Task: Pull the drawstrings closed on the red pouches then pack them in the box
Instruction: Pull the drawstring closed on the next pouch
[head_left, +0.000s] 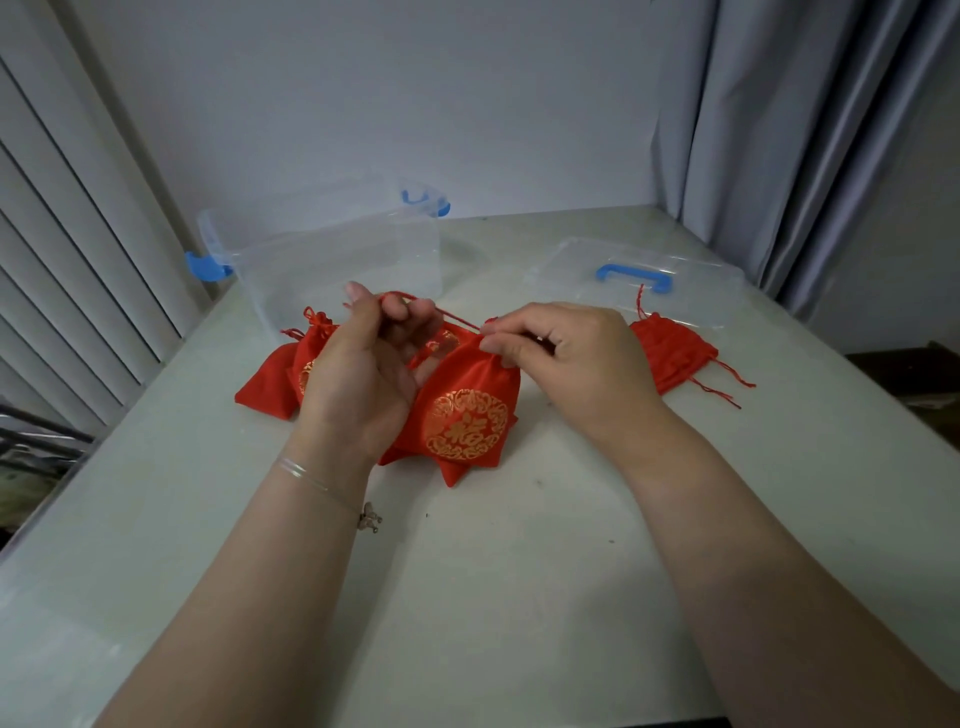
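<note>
A pale desk (519, 571) fills most of the view, set against a plain wall with a grey curtain (779, 130) hanging at the right and slatted panels at the left. At the far left of the desk stands a clear plastic box (332, 249) with blue latches, open at the top; well to its right lies its clear lid (639, 280) with a blue handle, flat on the desk. Both bare forearms reach in from the near edge and meet over the middle of the desk. The left hand (363, 374) is turned with its back toward the camera, fingers curled upward, and its grip pinches the red drawstring (452, 318) between thumb and fingertips, raised above the pouches. A thin bracelet (332, 488) circles the left wrist. The right hand (561, 353) lies palm down, knuckles up, its thumb and forefinger pinched tight on the gathered neck of the red pouch with the gold emblem (462, 415), where the taut cord comes out toward the left hand. That pouch rests on the desk between the two hands, in front of the box. Just behind the left hand lie closed red pouches (280, 374), their necks bunched. A flat stack of red pouches (675, 358) sits just beside the right hand, touching the near edge of the lid, its loose cords trailing on the desk.
</note>
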